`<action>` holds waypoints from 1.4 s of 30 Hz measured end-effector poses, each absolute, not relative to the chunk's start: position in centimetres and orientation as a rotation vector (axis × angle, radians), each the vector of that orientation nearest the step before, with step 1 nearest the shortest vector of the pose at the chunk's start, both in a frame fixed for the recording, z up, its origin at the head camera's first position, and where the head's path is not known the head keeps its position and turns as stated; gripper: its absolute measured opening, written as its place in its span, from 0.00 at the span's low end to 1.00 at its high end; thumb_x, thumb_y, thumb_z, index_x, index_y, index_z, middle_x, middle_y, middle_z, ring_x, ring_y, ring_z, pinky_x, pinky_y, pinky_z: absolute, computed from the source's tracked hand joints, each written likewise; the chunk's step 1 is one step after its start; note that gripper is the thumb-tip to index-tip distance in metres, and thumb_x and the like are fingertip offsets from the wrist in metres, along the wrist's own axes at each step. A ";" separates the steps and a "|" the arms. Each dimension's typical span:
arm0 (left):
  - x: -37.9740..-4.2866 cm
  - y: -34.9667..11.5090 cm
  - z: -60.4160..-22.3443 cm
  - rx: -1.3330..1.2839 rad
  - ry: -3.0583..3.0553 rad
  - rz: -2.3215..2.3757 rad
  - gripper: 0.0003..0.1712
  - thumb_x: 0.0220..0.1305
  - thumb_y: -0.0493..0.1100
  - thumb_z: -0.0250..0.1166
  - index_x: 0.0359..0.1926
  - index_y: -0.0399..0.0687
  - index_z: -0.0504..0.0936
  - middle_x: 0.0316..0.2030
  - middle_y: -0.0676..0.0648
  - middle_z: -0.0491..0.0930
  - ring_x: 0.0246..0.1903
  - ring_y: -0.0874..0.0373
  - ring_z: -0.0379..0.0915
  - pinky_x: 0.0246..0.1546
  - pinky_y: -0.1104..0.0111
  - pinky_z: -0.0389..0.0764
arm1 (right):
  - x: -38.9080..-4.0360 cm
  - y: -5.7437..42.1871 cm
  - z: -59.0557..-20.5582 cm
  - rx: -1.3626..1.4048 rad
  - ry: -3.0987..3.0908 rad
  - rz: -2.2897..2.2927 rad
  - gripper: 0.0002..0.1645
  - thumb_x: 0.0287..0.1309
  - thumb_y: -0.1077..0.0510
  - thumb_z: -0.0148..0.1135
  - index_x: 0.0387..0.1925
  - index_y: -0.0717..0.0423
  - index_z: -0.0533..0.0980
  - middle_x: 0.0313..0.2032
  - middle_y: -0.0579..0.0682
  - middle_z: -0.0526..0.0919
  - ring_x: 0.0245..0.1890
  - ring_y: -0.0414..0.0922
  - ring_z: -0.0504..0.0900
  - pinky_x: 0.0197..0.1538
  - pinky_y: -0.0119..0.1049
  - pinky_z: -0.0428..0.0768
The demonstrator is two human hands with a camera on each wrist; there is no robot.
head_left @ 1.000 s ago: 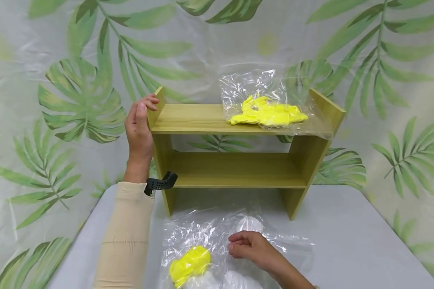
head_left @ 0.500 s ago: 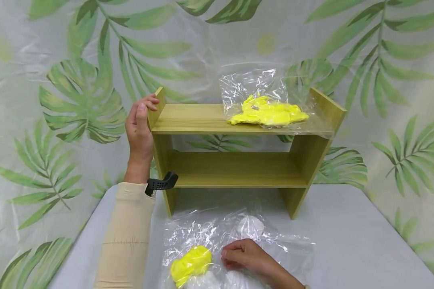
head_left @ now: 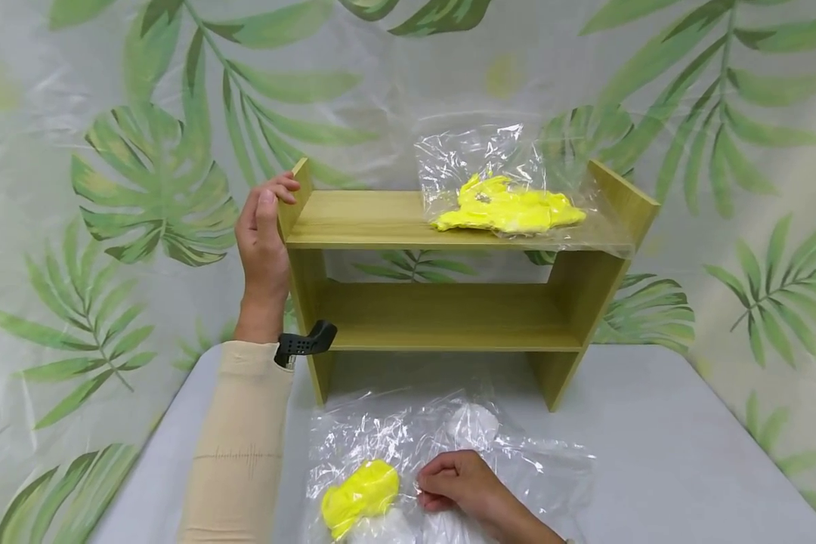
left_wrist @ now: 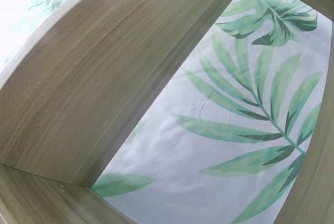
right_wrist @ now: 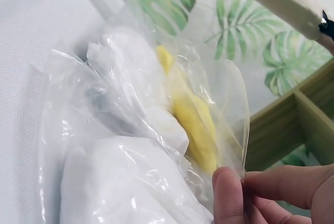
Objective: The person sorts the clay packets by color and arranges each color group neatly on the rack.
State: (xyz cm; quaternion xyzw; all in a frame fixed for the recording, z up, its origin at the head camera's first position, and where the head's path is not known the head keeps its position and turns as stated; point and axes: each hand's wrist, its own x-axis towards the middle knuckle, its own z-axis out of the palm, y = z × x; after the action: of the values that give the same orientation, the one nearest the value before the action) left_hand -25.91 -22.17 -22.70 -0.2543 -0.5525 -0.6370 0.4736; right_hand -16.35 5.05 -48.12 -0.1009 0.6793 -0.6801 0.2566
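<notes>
On the table stands a wooden two-tier shelf. My left hand is raised at its left side panel, fingers bent over the top edge. In front of the shelf lies a clear plastic bag, whose edge my right hand pinches between thumb and index finger, as the right wrist view shows. A soft-looking yellow lump and white lumps show through the plastic. The left wrist view shows shelf boards and no hand.
Atop the shelf, toward its right end, lies another clear bag with a crumpled yellow mass inside. Behind the grey-white table hangs a leaf-print cloth.
My right hand has shifted slightly left and down over the bag, its fingers now closer together. The left hand stays at the shelf panel. The head view has tilted slightly.
</notes>
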 end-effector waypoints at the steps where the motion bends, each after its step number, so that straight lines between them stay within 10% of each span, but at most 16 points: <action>1: -25.9 -22.1 -22.7 -0.618 -1.354 -1.560 0.15 0.69 0.35 0.43 0.29 0.38 0.75 0.40 0.48 0.80 0.58 0.46 0.69 0.66 0.62 0.62 | -16.4 5.0 -48.1 -0.271 1.842 -1.846 0.15 0.55 0.64 0.65 0.38 0.76 0.77 0.27 0.57 0.85 0.25 0.41 0.83 0.34 0.34 0.85; 21: -26.1 -22.0 -22.6 -0.597 -1.359 -1.560 0.16 0.69 0.35 0.43 0.29 0.39 0.75 0.40 0.47 0.80 0.58 0.46 0.69 0.66 0.64 0.62 | -17.7 2.5 -47.9 -0.154 1.554 -1.828 0.15 0.57 0.63 0.64 0.38 0.76 0.78 0.28 0.56 0.81 0.34 0.52 0.87 0.44 0.44 0.84; 31: -26.1 -21.7 -22.7 -0.590 -1.353 -1.584 0.16 0.69 0.35 0.43 0.28 0.38 0.75 0.39 0.50 0.80 0.58 0.46 0.69 0.66 0.64 0.62 | -18.0 1.1 -48.7 -0.100 1.801 -1.676 0.16 0.49 0.53 0.72 0.25 0.64 0.82 0.16 0.48 0.80 0.22 0.45 0.86 0.25 0.33 0.84; 42: -26.0 -21.8 -22.6 -0.585 -1.337 -1.579 0.16 0.68 0.35 0.44 0.27 0.37 0.75 0.38 0.49 0.80 0.57 0.46 0.69 0.66 0.64 0.62 | -17.3 0.2 -49.0 -0.144 1.849 -1.768 0.09 0.44 0.65 0.71 0.20 0.62 0.76 0.12 0.47 0.75 0.14 0.38 0.80 0.21 0.30 0.82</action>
State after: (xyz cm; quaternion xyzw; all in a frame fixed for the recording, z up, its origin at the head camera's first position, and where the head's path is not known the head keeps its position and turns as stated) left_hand -25.95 -21.78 -22.58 -0.2394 -0.5470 -0.6461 0.4754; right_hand -17.27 0.21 -48.97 -0.0540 0.6916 -0.6612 0.2857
